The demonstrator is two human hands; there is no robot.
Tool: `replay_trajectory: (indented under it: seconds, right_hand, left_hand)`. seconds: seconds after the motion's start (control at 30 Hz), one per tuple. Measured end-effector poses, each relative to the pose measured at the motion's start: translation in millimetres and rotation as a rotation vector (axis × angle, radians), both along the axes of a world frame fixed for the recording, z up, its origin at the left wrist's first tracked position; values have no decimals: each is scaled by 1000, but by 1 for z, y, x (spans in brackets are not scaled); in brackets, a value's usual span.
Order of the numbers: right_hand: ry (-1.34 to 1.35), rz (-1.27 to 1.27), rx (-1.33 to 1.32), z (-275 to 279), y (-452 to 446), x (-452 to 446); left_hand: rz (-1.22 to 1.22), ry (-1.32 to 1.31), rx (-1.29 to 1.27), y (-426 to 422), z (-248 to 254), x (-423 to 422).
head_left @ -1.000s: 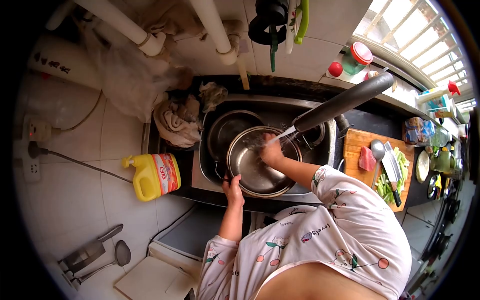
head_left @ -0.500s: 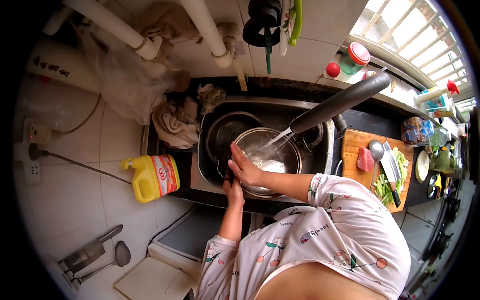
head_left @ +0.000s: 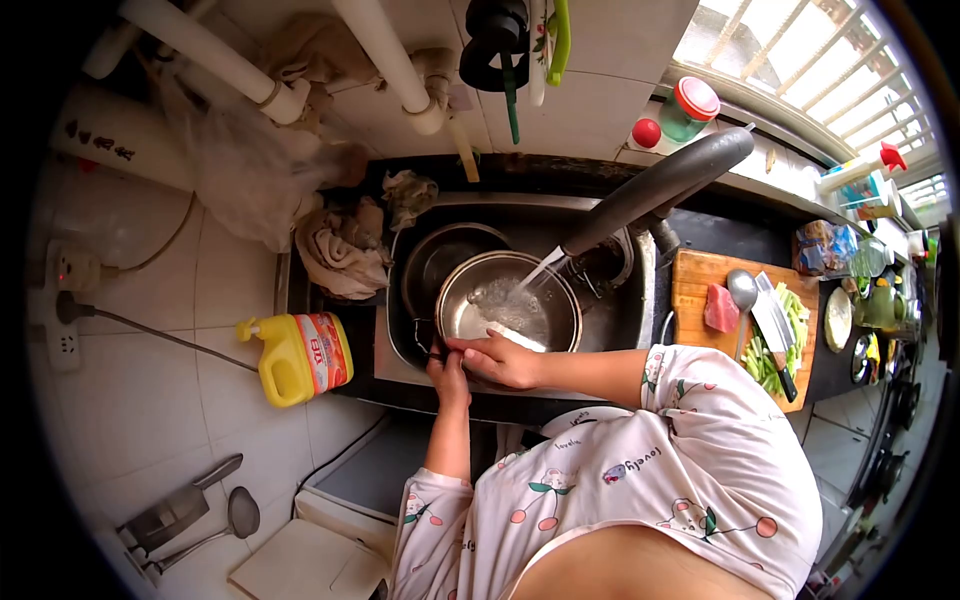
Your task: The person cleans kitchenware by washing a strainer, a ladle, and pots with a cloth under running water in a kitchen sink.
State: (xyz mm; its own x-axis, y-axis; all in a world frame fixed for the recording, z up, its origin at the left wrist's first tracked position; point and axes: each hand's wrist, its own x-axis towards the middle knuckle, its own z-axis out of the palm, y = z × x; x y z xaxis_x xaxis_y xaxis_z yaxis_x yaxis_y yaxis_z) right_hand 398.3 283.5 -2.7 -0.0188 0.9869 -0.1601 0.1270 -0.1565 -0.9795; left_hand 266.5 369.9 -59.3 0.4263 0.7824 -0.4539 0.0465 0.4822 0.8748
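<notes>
Water from a grey faucet [head_left: 655,190] runs into a round metal pot [head_left: 465,300], which sits in the steel sink [head_left: 640,290] with some water in its bottom. At the pot's lower left, my left hand [head_left: 448,380] is closed round the dark handle, mostly covered by the fingers. My right hand [head_left: 500,360] lies at the near rim, its fingertips close to my left hand; what it grips, if anything, is hidden. A second metal pan [head_left: 420,262] rests in the sink behind the pot's left side.
A wooden board [head_left: 690,290] at the right bears meat [head_left: 721,308], a ladle [head_left: 742,290], a knife [head_left: 772,322] and cut greens [head_left: 797,305]. Left of the sink are a crumpled cloth [head_left: 340,255] and a yellow jug [head_left: 287,375].
My right hand has left the pot's inside and moved to its near left rim beside my left hand. The view has shifted slightly, and the pot's water is visible.
</notes>
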Motion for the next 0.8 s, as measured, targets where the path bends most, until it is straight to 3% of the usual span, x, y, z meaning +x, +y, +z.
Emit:
replay_trajectory:
  seconds: [0.1,0.13,0.17,0.2,0.23,0.27,0.33,0.43,0.53,0.6,0.67,0.7,0.8]
  right_hand:
    - [-116,-344,115,-5,-16,17]
    - [-416,-547,84,-2,-31,40]
    - [-526,-717,247,-8,-38,56]
    - [-513,-706,224,-7,-41,59]
    - [-833,-858,115,-2,-58,78]
    - [-754,-852,-67,-10,-67,83]
    - [-224,-829,-300,-36,-78,92]
    - [140,-898,-229,-20,-88,96]
    - [150,-882,-68,-2,-87,96]
    - [130,-851,-51,-28,-81,98]
    - [220,-845,-103,-32,-80,97]
    - [451,-908,-207,-29,-77,92]
    - [649,-916,-425,-38,-83,86]
  left_hand:
    - [48,84,-91,11,0,-11]
    - [71,108,-141,16,-1,-14]
    - [74,118,-186,23,-10,-22]
    - [110,158,-182,20,-3,-18]
    - [49,99,-257,22,8,-19]
    - [-13,43,-332,24,15,-21]
    - [-20,48,-345,19,-6,-27]
    - [-13,-34,-479,15,-28,-23]
    - [-22,-32,-530,21,-27,-17]
    - [-60,9,-596,39,-19,-12]
    - [-34,89,-516,42,-12,-14]
    - [-94,203,-418,47,9,-14]
    - [-206,315,-363,56,38,-8]
